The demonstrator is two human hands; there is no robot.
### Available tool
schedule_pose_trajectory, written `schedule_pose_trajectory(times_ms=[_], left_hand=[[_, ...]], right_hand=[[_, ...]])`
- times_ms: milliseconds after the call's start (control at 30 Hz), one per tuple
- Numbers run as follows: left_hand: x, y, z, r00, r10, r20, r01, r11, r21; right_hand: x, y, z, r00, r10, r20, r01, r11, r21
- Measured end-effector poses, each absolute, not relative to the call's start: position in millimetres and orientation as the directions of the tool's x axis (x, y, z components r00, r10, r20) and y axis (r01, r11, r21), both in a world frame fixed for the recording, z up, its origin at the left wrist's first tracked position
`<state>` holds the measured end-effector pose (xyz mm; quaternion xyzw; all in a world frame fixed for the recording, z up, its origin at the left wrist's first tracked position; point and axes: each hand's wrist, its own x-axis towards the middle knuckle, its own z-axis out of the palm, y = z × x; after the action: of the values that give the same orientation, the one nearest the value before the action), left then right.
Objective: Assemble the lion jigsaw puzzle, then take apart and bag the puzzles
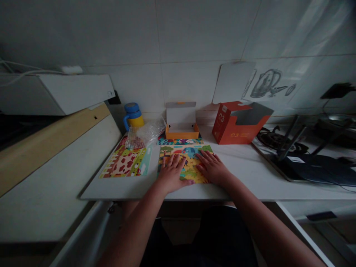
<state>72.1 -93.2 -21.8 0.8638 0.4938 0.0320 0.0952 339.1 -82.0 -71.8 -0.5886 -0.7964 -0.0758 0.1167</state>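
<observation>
Left hand point(172, 176) and right hand point(213, 167) spread flat on a bright picture point(191, 171) at the table's point(240, 168) near edge.

Far left, a white box point(75, 94) sits beside the table; then comes a blue-and-yellow jug point(134, 118), with a spotted sheet point(125, 165) in front and crumpled clear plastic point(146, 134) over the sheet's far end. The left hand lies palm down across the picture's left part, fingers a little apart, thumb out toward the right near its close edge; behind stands an orange box point(182, 134), lid up. The right hand lies palm down on the picture's right side, fingers slightly fanned, neither hand pinching anything. Beyond it stands a red carton point(236, 130), cut open, below a kettle drawing point(267, 83) on the wall.
</observation>
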Motion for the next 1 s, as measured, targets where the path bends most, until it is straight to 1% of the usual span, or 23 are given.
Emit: schedule_pose_trajectory(times_ms=[100, 300, 500, 600, 667, 767, 833, 867, 933, 1000], left_hand=[[72.1, -94.2, -21.1, 0.508, 0.860, -0.041, 0.848, -0.491, 0.197], [71.0, -102.3, -19.1, 0.503, 0.863, -0.057, 0.851, -0.482, 0.209], [67.5, -117.7, -22.3, 0.499, 0.866, -0.021, 0.848, -0.484, 0.215], [66.6, -122.9, -22.5, 0.505, 0.863, -0.031, 0.845, -0.487, 0.220], [65.0, -123.4, -20.1, 0.509, 0.859, -0.051, 0.844, -0.486, 0.227], [58.3, -112.1, -9.8, 0.556, 0.829, -0.064, 0.809, -0.522, 0.271], [50.5, -91.9, 1.6, 0.611, 0.791, -0.013, 0.751, -0.575, 0.324], [46.0, -77.8, 7.8, 0.611, 0.791, 0.028, 0.735, -0.580, 0.352], [36.6, -44.5, 18.8, 0.563, 0.820, 0.103, 0.751, -0.559, 0.350], [27.4, -10.6, 24.2, 0.454, 0.866, 0.209, 0.802, -0.499, 0.328]], right_hand=[[337.7, -83.8, -71.2, -0.276, 0.916, 0.290, 0.957, 0.292, -0.010], [336.6, -92.1, -67.0, -0.304, 0.914, 0.270, 0.948, 0.318, -0.009], [332.6, -107.0, -66.3, -0.312, 0.904, 0.293, 0.944, 0.331, -0.015], [330.2, -112.9, -67.5, -0.300, 0.906, 0.298, 0.947, 0.320, -0.021], [330.0, -114.2, -64.7, -0.289, 0.916, 0.278, 0.950, 0.309, -0.030], [333.3, -106.4, -48.8, -0.318, 0.926, 0.202, 0.940, 0.335, -0.058], [336.8, -90.7, -30.8, -0.338, 0.929, 0.152, 0.930, 0.354, -0.094], [338.4, -79.4, -20.9, -0.339, 0.930, 0.144, 0.927, 0.356, -0.118], [340.3, -52.2, -3.0, -0.288, 0.943, 0.164, 0.940, 0.312, -0.140], [341.2, -23.9, 8.3, -0.235, 0.948, 0.214, 0.952, 0.269, -0.145]])
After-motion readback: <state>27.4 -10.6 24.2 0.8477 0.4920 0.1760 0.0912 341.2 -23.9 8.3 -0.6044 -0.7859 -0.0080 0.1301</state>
